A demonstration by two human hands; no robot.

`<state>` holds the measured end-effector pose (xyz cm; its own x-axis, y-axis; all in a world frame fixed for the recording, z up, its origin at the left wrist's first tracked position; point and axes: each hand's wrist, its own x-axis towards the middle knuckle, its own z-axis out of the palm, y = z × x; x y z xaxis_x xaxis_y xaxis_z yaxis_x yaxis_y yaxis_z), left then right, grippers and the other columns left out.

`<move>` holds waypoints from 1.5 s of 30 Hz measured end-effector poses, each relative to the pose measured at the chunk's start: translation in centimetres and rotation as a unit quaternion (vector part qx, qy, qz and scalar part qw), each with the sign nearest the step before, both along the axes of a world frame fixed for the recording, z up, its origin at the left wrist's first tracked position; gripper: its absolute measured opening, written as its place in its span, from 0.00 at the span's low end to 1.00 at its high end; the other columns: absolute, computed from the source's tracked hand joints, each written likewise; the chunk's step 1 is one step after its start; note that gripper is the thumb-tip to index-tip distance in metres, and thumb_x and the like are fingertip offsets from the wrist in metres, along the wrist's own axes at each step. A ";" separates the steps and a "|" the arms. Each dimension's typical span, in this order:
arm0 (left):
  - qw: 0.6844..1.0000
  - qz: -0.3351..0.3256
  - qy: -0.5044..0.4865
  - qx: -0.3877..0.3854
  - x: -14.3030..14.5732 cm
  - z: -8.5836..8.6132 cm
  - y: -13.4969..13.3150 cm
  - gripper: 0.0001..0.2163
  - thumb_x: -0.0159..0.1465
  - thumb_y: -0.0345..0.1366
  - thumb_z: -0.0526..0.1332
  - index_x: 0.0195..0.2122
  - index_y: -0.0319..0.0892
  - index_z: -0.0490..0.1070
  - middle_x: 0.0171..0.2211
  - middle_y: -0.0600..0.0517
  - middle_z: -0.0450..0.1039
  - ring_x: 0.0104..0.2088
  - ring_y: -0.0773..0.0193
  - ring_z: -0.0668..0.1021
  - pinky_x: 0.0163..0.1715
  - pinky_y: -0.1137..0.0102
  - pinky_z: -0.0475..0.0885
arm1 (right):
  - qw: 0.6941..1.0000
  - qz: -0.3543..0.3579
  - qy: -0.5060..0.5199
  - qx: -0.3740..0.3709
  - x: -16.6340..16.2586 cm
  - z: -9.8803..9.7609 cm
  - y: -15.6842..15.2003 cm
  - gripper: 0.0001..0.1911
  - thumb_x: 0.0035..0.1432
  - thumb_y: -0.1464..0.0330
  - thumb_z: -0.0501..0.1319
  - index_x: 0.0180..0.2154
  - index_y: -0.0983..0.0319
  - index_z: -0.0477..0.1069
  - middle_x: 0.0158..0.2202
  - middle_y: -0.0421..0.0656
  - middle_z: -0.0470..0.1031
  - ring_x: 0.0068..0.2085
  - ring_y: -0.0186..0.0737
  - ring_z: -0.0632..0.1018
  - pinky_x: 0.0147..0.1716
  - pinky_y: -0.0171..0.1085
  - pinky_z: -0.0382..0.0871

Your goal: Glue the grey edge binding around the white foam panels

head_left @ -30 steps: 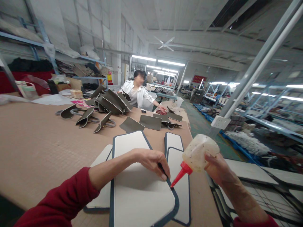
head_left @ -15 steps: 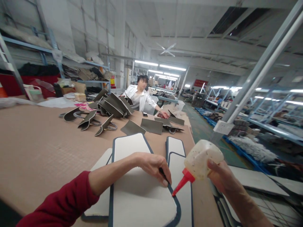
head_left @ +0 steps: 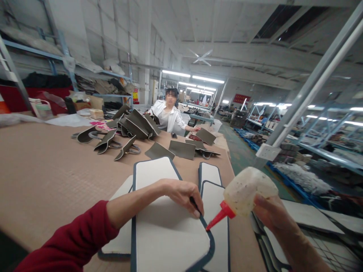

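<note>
A white panel with dark blue edging lies on top of other such panels in front of me. My left hand is closed in a pinch on the dark edging at its right side, with a bit of dark material between the fingers. My right hand grips a cloudy, squeezable glue bottle, tilted down to the left. Its red nozzle has its tip at the edging, just below my left fingertips. Another edged white panel lies to the right, partly under the top one.
Grey-green bag pieces with handles are heaped across the table. A person in a white jacket sits at the far side, one arm stretched towards a flat piece. A metal post with a socket box rises at the right.
The nozzle tip has shifted slightly up along the edging, and the bottle has moved a little right. My left hand keeps its pinch. Across the table, a flat piece has been moved by the person.
</note>
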<state>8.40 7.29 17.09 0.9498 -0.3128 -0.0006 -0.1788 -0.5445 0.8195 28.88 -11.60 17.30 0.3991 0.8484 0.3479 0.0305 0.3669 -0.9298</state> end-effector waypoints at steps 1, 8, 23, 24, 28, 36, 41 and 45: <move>1.000 0.003 0.000 0.000 0.0 -0.1 0.0 0.09 0.60 0.33 0.66 0.39 0.35 0.81 0.34 0.48 0.80 0.32 0.63 0.78 0.31 0.75 0.71 | 1.000 0.007 -0.004 -0.003 0.0 0.0 -0.1 0.25 0.39 0.56 0.75 0.40 0.58 0.77 0.35 0.48 0.80 0.42 0.56 0.80 0.46 0.51 0.73; 0.999 0.040 -0.001 -0.009 -0.3 -1.1 0.6 0.13 0.58 0.40 0.68 0.38 0.34 0.81 0.30 0.49 0.79 0.29 0.66 0.75 0.29 0.77 0.68 | 0.999 -0.011 0.035 -0.002 -0.3 1.8 -1.2 0.27 0.39 0.55 0.74 0.44 0.53 0.75 0.42 0.47 0.80 0.46 0.55 0.79 0.48 0.52 0.73; 0.997 0.068 -0.008 -0.027 -0.9 -2.2 1.4 0.14 0.57 0.42 0.69 0.37 0.36 0.82 0.30 0.51 0.80 0.29 0.66 0.75 0.29 0.78 0.68 | 0.997 -0.063 0.039 0.021 -0.7 2.6 -1.3 0.37 0.37 0.58 0.75 0.51 0.51 0.70 0.45 0.46 0.79 0.49 0.58 0.77 0.49 0.54 0.73; 0.997 0.064 -0.010 -0.028 -0.9 -2.0 1.3 0.14 0.57 0.43 0.69 0.37 0.37 0.82 0.30 0.51 0.80 0.29 0.66 0.75 0.29 0.77 0.68 | 0.998 -0.042 0.039 0.012 -1.0 2.6 -1.3 0.36 0.38 0.59 0.75 0.51 0.51 0.70 0.45 0.47 0.79 0.49 0.59 0.77 0.49 0.54 0.73; 0.998 0.054 -0.016 -0.033 -0.9 -1.4 0.9 0.16 0.55 0.46 0.69 0.36 0.37 0.82 0.30 0.50 0.80 0.29 0.66 0.76 0.29 0.77 0.69 | 0.999 0.042 0.021 -0.015 -1.0 1.7 -0.9 0.33 0.41 0.59 0.74 0.51 0.54 0.71 0.43 0.50 0.79 0.50 0.59 0.77 0.51 0.55 0.71; 1.000 0.003 -0.013 -0.021 -0.8 -0.6 0.4 0.14 0.58 0.41 0.68 0.40 0.36 0.81 0.33 0.47 0.81 0.32 0.62 0.78 0.32 0.74 0.71 | 0.997 0.073 0.008 -0.032 -0.6 0.8 -0.2 0.34 0.43 0.57 0.73 0.53 0.55 0.70 0.43 0.48 0.79 0.49 0.57 0.77 0.50 0.53 0.70; 1.000 -0.004 -0.002 -0.012 -1.0 0.0 0.1 0.12 0.60 0.37 0.66 0.42 0.37 0.81 0.34 0.48 0.81 0.33 0.62 0.78 0.33 0.74 0.71 | 0.997 0.061 -0.004 -0.036 -1.5 1.4 0.0 0.35 0.38 0.56 0.73 0.50 0.57 0.72 0.38 0.50 0.80 0.45 0.58 0.79 0.49 0.53 0.71; 1.000 -0.007 -0.002 0.001 -0.9 0.2 -0.1 0.11 0.60 0.33 0.65 0.42 0.35 0.81 0.34 0.47 0.81 0.33 0.63 0.78 0.33 0.75 0.70 | 0.998 0.052 0.000 -0.034 -1.4 1.5 -0.3 0.34 0.38 0.56 0.73 0.49 0.57 0.72 0.38 0.50 0.80 0.46 0.60 0.79 0.50 0.53 0.69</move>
